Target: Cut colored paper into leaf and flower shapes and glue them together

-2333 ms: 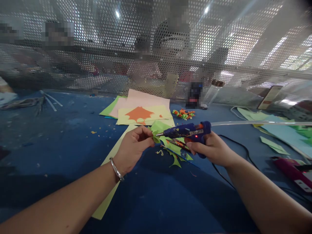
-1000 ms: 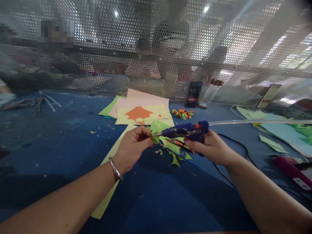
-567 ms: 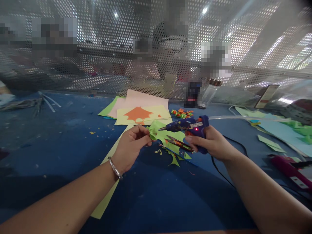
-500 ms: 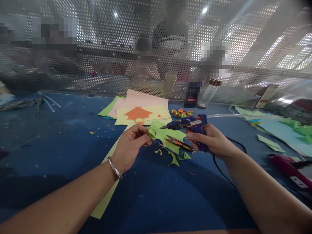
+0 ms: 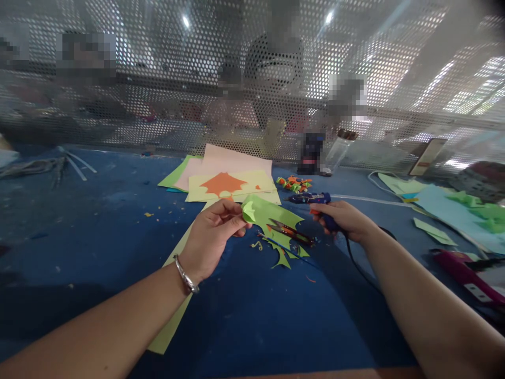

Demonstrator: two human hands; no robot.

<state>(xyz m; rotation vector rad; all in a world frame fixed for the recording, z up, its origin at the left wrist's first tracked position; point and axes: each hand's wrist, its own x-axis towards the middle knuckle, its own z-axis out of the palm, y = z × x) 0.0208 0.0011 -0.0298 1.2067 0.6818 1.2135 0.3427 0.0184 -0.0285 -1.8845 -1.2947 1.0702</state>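
Observation:
Between the thumb and fingers of my left hand (image 5: 215, 231) is a small curled green paper piece (image 5: 249, 211). My right hand (image 5: 347, 223) is wrapped around the grip of a dark blue glue gun (image 5: 311, 198), whose nozzle points left, apart from the paper piece. A clear glue stick (image 5: 366, 199) sticks out of its back. Beneath and between the hands lie a cut green paper sheet (image 5: 276, 211), thread snips (image 5: 290, 231) with dark red handles and a thin blue stick (image 5: 282, 246).
Behind my hands are stacked paper sheets (image 5: 236, 158), an orange cut-out (image 5: 223, 184) and small orange and green paper pieces (image 5: 294, 183). A clear bottle (image 5: 340, 152) stands near the perforated metal screen (image 5: 158, 95). At right are a magenta tool (image 5: 467, 276) and blue paper (image 5: 445, 208).
The glue gun has drawn back to the right, its nozzle leaving the green paper piece. My left hand has stayed nearly in place, and the piece now shows a different side.

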